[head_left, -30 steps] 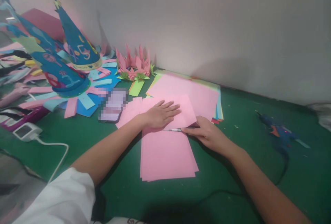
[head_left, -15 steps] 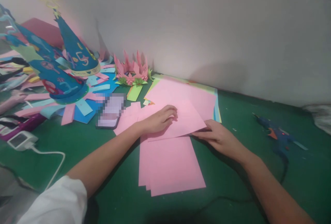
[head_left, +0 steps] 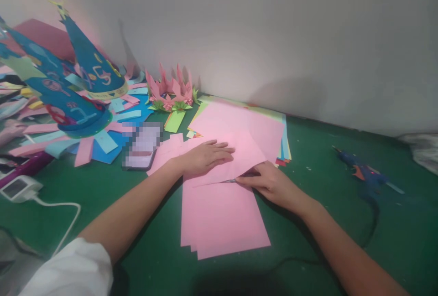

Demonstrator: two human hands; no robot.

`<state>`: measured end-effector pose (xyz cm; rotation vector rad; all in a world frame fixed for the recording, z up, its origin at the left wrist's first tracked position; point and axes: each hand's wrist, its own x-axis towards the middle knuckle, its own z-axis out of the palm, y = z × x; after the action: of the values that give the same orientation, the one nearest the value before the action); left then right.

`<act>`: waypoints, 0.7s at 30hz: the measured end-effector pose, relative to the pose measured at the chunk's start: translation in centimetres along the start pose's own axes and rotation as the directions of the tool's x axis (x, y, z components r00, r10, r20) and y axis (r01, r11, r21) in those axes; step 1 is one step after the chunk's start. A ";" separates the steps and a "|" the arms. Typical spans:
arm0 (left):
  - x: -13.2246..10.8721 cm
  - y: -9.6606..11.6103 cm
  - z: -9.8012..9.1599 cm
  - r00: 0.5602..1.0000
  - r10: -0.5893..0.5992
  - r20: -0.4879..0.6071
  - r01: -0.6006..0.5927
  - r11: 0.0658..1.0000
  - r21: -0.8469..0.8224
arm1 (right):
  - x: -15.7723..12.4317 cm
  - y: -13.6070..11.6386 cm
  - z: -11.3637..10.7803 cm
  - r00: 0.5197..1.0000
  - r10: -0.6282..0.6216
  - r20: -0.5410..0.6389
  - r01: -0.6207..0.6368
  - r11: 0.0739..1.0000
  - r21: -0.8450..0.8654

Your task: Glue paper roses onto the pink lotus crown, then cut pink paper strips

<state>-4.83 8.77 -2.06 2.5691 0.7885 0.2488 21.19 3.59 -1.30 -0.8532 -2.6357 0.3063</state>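
My left hand lies flat on a folded pink sheet of paper, fingers stretched out to the right. At the sheet's right edge, my right hand reaches under the lifted paper. Its fingers are closed on a thin metal tool, whose grey pointed tip shows at the sheet's near edge. The rest of the tool is hidden by the paper and fingers, so its kind cannot be told. Below lie several overlapping pink paper pieces. Behind is a stack of coloured paper, pink on top.
A phone lies left of the paper. Behind it stand a pink paper crown and blue cone hats. A blue glue gun rests at the right. A white corded device sits at the left. Another person's hand shows far left.
My right hand has moved left under the folded sheet, and the metal tip now shows at its near edge. My left hand has flattened onto the paper. The view has shifted slightly.
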 end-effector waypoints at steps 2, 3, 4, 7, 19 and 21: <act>0.0 0.1 0.0 1.000 -0.007 0.010 0.007 1.000 0.004 | 0.0 -0.1 0.1 1.000 0.015 0.006 -0.015 1.000 0.008; 0.1 0.1 0.0 1.000 -0.009 0.014 0.009 1.000 0.006 | -0.1 0.0 0.1 1.000 0.019 0.014 -0.019 1.000 0.019; 0.1 0.1 0.0 1.000 -0.010 0.015 0.010 1.000 0.008 | -0.1 0.0 0.1 1.000 0.022 0.022 -0.022 0.999 0.028; 0.1 0.1 0.1 1.000 -0.008 0.011 0.008 1.000 0.015 | 0.1 -0.1 0.2 0.999 0.025 0.031 -0.025 0.999 0.019; 0.2 0.1 0.1 1.000 -0.015 0.026 0.015 1.000 0.004 | 1.0 -1.0 0.4 1.000 -0.027 0.000 0.027 1.000 -0.006; 0.2 0.1 0.1 1.000 -0.011 0.020 0.011 1.000 0.007 | 1.2 -1.0 0.5 0.999 -0.048 0.009 0.049 0.999 -0.014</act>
<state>-4.64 8.78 -2.12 2.5685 0.7975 0.2168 19.56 3.42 -1.11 -0.7929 -2.6655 0.2791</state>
